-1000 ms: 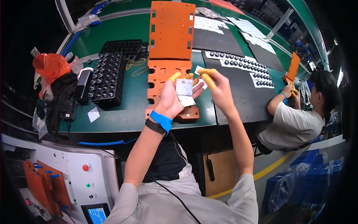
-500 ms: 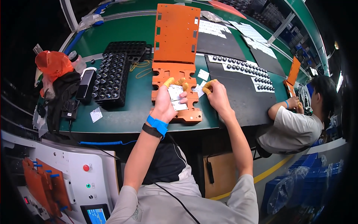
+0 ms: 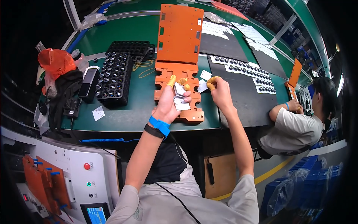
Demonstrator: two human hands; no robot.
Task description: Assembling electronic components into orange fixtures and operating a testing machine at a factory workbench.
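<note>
From here I see the person's left hand (image 3: 167,105) closed around a few small white plates (image 3: 181,104), held above the orange fixture (image 3: 179,35) at the front edge of the tabletop (image 3: 126,118). Half a second ago the upper plate lay flatter in that palm; now it tilts steeply away from the lower one. The right hand (image 3: 222,94), beside the left hand's plates a second ago, is now down right of the fixture, its grip narrow, covered fingertips at the edge of a loose plate (image 3: 201,87). I can't tell whether they pinch it. Another plate (image 3: 205,74) lies just behind it, farther from the front edge.
</note>
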